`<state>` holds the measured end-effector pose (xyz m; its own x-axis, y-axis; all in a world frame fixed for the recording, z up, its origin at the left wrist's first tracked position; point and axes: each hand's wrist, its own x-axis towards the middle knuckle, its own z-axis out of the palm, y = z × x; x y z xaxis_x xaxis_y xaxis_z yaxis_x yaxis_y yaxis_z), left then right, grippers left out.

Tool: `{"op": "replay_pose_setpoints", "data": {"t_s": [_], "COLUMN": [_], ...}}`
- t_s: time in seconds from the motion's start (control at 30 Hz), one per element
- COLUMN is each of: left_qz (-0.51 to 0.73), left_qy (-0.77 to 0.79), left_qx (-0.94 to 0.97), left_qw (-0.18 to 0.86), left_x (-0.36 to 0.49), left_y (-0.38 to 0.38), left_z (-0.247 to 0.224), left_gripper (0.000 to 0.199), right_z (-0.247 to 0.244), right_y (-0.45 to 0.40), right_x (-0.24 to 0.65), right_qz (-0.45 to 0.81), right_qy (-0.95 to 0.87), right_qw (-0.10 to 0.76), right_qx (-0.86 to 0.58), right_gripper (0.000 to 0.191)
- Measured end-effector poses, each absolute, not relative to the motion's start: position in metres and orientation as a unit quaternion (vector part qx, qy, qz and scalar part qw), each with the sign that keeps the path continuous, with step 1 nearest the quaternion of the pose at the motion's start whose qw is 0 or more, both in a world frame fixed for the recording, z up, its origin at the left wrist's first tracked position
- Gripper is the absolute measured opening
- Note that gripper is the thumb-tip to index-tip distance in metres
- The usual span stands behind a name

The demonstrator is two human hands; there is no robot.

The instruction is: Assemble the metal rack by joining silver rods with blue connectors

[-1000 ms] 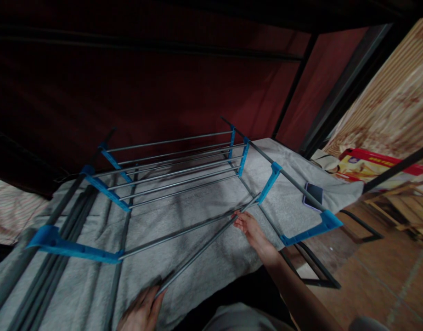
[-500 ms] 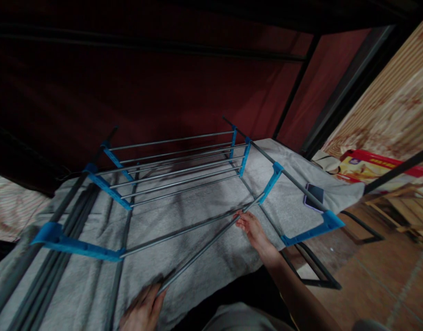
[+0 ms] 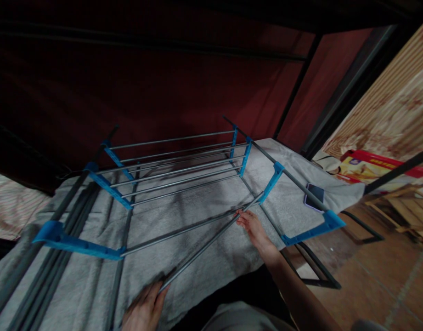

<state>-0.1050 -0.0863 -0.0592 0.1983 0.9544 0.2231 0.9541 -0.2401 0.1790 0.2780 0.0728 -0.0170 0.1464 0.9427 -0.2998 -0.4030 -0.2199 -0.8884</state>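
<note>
A thin grey metal rod (image 3: 202, 250) slants across the lower middle, its far end at a blue plastic bracket (image 3: 271, 184) on the right. My left hand (image 3: 145, 303) is closed around the rod's near end. Farther up, my right hand (image 3: 249, 225) pinches the same rod between thumb and fingers. The rack frame (image 3: 183, 168) lies beyond, with several grey rods spanning blue brackets on both sides. Another rod (image 3: 177, 233) runs from the front left blue bracket (image 3: 80, 246) to the right bracket, crossing close to the held rod near its far end.
Grey cloth (image 3: 211, 276) covers the surface under the rack. Several loose dark tubes (image 3: 63, 243) lie along the left. A phone (image 3: 314, 196) rests at the right, near the front right blue bracket (image 3: 314, 228). Beyond are a red and yellow box (image 3: 373, 166) and a tiled floor (image 3: 386, 285).
Both hands keep hold of the rod, which has shifted only very slightly. My left hand has moved a little to the right. The rack looks the same.
</note>
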Motion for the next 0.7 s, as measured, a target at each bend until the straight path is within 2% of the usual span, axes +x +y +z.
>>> {"op": "replay_pose_setpoints", "data": {"t_s": [0.23, 0.7], "left_qz": [0.149, 0.189], "left_qy": [0.598, 0.611], "left_qx": [0.788, 0.769], "left_qw": [-0.015, -0.006], "left_x": [-0.108, -0.097], "left_y": [-0.086, -0.079], "left_z": [-0.061, -0.05], "left_gripper": [0.049, 0.048], "right_z": [-0.018, -0.017], "right_y": [0.073, 0.076], "right_x": [0.281, 0.279], "right_qz": [0.594, 0.584], "right_qy": [-0.267, -0.27], "right_qw": [0.569, 0.569], "right_qx": [-0.502, -0.513], "right_gripper": [0.027, 0.032]}}
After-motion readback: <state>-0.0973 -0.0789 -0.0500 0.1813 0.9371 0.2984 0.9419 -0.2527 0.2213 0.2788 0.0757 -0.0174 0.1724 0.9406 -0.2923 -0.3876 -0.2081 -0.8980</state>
